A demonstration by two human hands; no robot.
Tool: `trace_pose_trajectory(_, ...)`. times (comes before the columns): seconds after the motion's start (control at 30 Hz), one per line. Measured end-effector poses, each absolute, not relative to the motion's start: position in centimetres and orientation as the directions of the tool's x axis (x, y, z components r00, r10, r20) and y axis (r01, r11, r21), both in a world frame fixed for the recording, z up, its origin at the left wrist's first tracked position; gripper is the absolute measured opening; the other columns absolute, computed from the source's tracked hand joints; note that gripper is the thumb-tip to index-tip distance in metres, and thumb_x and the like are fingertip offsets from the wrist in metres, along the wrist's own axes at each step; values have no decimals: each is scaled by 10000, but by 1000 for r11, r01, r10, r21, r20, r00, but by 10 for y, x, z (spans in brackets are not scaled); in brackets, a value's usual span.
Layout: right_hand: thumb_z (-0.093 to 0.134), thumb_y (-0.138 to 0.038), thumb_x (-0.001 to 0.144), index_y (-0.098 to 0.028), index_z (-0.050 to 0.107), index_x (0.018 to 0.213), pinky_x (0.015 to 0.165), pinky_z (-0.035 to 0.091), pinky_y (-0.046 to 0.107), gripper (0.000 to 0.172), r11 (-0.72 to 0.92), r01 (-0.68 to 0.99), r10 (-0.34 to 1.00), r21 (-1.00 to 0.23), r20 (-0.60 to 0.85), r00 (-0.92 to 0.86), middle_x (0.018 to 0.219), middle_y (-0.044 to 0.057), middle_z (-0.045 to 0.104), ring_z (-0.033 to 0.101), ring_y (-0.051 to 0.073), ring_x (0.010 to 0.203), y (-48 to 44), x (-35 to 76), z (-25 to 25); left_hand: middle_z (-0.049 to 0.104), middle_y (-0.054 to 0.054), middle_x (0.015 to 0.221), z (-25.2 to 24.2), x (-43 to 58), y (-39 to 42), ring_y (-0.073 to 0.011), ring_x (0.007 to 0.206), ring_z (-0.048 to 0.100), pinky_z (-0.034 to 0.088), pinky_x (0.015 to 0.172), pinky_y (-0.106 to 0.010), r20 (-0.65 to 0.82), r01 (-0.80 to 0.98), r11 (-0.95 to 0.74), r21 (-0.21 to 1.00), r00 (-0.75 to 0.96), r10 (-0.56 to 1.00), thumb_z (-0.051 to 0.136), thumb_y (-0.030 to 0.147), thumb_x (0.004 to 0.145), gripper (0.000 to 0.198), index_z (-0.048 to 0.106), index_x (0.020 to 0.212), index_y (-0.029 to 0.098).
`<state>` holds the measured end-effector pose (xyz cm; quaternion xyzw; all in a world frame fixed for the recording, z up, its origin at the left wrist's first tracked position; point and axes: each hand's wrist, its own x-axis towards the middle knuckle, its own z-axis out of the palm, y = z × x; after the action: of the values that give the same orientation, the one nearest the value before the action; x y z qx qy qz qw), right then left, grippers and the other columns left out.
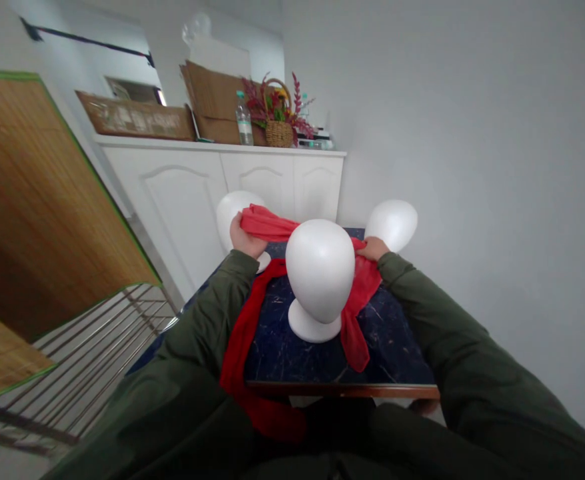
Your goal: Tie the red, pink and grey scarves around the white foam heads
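Observation:
A white mannequin head (pixel 320 267) stands upright on its round base near the middle of the dark blue marbled table (pixel 282 353). Behind it stretches a light red scarf (pixel 272 225), held at both sides. My left hand (pixel 246 239) is closed on its left part, in front of a second white head (pixel 230 207). My right hand (pixel 372 249) pinches it on the right, beside a third white head (pixel 392 223), and a loose end hangs down onto the table. A darker red scarf (pixel 245 333) runs from behind the middle head over the table's front edge.
Behind the table is a white cabinet (pixel 182 193) carrying cardboard boxes (pixel 137 118), a plastic bottle (pixel 244 123) and a flower basket (pixel 279 133). At left stands a metal rack (pixel 107 353) with a bamboo mat (pixel 47 200). A grey wall rises on the right.

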<state>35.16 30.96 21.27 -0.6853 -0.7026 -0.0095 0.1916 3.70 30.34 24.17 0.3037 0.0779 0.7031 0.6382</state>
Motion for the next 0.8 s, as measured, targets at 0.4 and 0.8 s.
trace_pose_trajectory(0.4,551,-382,735,-67,431,1190,835,388,344,567,62,944,970,-325,243,20,1104,187,538,502,270,1027,219,368,71,650,-95,874,125,5,236,-175,835,606,472,801,-306,81,-635,188,749,369,926,459,185,748,249,614,912,80)
trace_pose_trajectory(0.8,625,-336,671,-170,508,863,595,464,262,280,-137,-95,991,-986,-136,-12,798,22,610,576,151,687,155,304,79,651,-71,882,119,54,212,-201,877,581,451,822,-321,53,156,-337,928,843,536,624,209,670,199,636,857,141)
